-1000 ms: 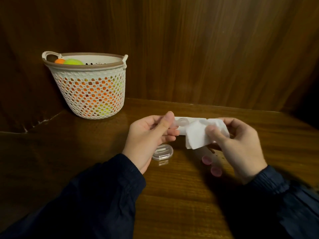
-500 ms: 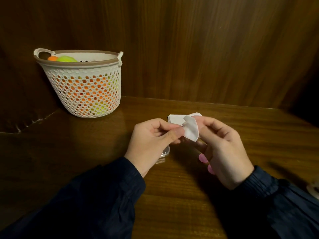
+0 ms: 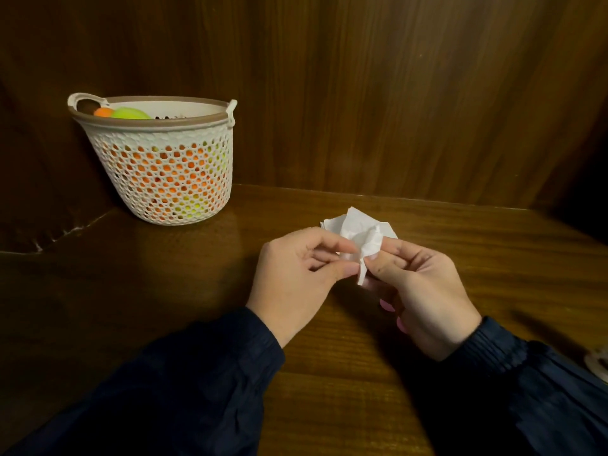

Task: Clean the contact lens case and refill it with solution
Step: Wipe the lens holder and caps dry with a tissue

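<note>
Now the two hands have closed in on each other over the wooden table, where a second ago they were held apart with the contact lens case stretched between them and one well showing bare beside the tissue. The left hand pinches with thumb and fingers drawn together at the near edge of the white tissue, and the right hand meets it from the other side, thumb pressed onto the crumpled paper. The case itself is no longer in sight; it is judged to sit wrapped inside the tissue between the fingertips, though the frame does not show it. Two small pink caps peep out just below the right hand on the table, partly covered by it. The clear round lid that lay near the left hand earlier is now hidden behind that hand. The white mesh basket with orange and green balls stands well apart at the back left, against the wood-panelled wall; its apparent shift is only the head moving. Bunching the tissue over the case suggests the wiping of the wells is under way, so cleaning is mid-course and refilling has not begun; no solution bottle can be seen
</note>
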Tool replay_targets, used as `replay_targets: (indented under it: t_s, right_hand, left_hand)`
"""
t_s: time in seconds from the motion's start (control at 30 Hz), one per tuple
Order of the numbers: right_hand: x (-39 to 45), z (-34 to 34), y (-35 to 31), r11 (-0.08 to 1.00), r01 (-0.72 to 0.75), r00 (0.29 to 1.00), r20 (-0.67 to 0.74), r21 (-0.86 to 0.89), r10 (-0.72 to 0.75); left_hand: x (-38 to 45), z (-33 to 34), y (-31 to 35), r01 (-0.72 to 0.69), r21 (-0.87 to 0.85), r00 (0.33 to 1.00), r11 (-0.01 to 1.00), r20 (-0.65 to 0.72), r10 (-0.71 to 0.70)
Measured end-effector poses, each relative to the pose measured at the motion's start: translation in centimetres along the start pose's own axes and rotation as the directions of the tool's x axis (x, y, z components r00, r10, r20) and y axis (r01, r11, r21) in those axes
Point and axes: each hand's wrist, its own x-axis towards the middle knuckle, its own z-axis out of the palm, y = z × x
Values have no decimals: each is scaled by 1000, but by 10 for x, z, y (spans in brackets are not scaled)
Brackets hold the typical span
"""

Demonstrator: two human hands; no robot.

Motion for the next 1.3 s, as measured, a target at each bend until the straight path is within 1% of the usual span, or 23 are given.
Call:
replay_targets:
  t_s: [0.1,0.23,0.37,0.5,0.6,0.73,0.83,0.9,1.03,1.1,1.2,1.23,1.3]
  right_hand:
    - [-1,-1,-1,998,47,999,-18,-31,-48]
    - [-4,4,-5,988,127,992,1,-92,-128]
    - [-4,4,-6,967,192,980,-14,-167,-197]
    - [-5,5,-8,947,235,970,-17,-220,-244]
    - [-4,3,-9,954,198,979,0,-226,-203]
    - [2,-1,-5,974,73,996,-42,-214,-84]
    - [4,1,-4,987,8,998,-53,-163,-17]
    - [4,1,-4,987,-15,998,-58,-163,6]
    - [1,3,-5,983,-22,996,-93,-181,6]
    - [-1,5,-5,984,10,998,-58,-177,-21]
    - [-1,4,-8,968,54,998,-29,-245,-63]
    - [0,3,-9,967,33,998,-37,-252,-44]
    - [2,-1,-12,971,-63,997,-62,-229,50]
  left_hand:
    - [1,0,2,-3,11,999,1000,-34,4]
    - [1,-1,3,-3,10,999,1000,-50,3]
    - [2,-4,4,-16,38,999,999,-36,17]
    - [3,-5,4,-52,63,999,997,9,52]
    - [3,-6,3,-103,145,994,984,49,97]
    - [3,-5,1,-133,232,989,964,99,112]
    - [2,-5,2,-144,260,986,955,117,117]
    - [2,-5,4,-160,261,983,952,127,130]
    - [0,-4,6,-192,289,977,938,145,155]
    - [1,-4,5,-193,265,978,945,134,162]
    - [0,-3,3,-188,193,979,963,119,167]
    - [0,-3,3,-189,174,978,967,121,169]
    - [0,-2,3,-190,139,977,972,128,173]
